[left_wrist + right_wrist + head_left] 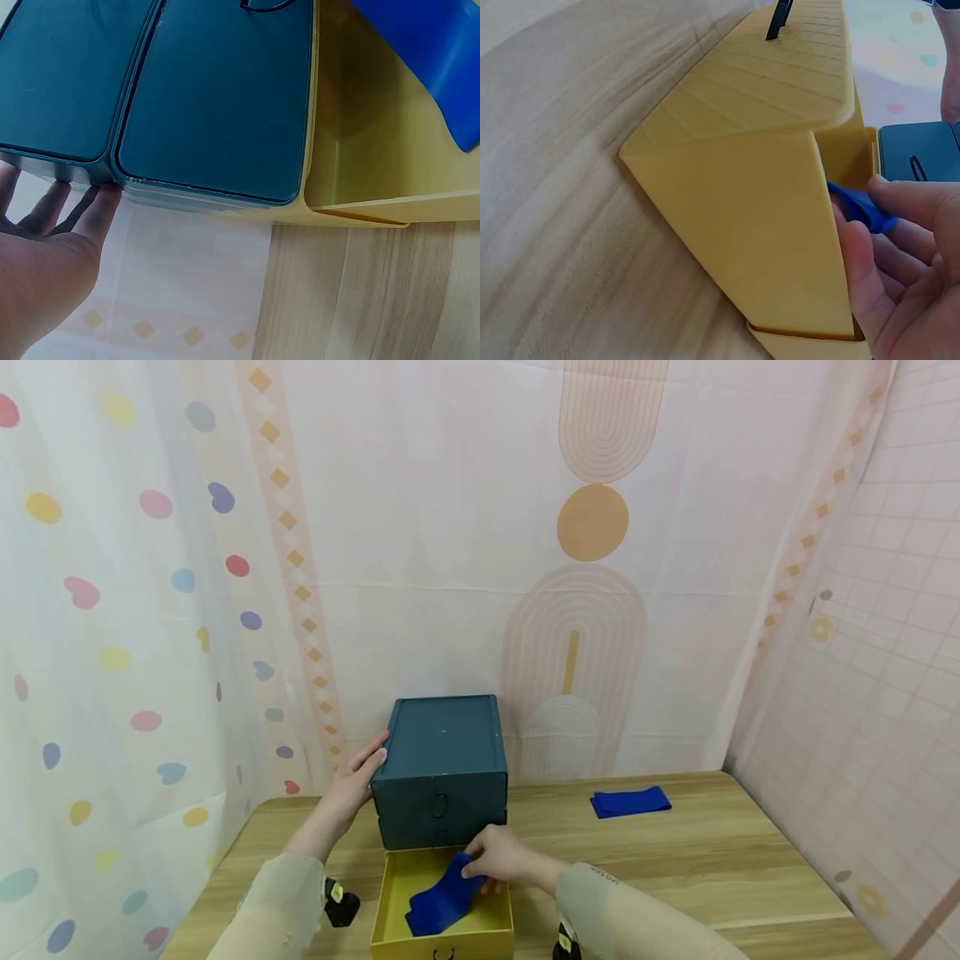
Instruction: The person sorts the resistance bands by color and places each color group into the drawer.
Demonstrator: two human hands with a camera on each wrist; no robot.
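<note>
My right hand (501,858) pinches one end of a folded flat blue band (442,902) between thumb and fingers. The band's other end hangs down inside the pulled-out yellow drawer (381,910). In the right wrist view, the thumb and fingers (911,199) close on the blue band (866,210) just beside the drawer wall. Fairly straight fingers of my left hand (352,789) rest against the left side of the dark teal drawer cabinet (442,735). The left wrist view shows those fingertips (105,202) at the edge of the teal drawer fronts (217,97).
A second folded blue band (632,802) lies on the wooden table (675,868), to the right of the cabinet. Behind the table hangs a patterned curtain (427,527). Black wrist devices (342,906) show below both forearms. A black loop handle (444,954) sits on the drawer front.
</note>
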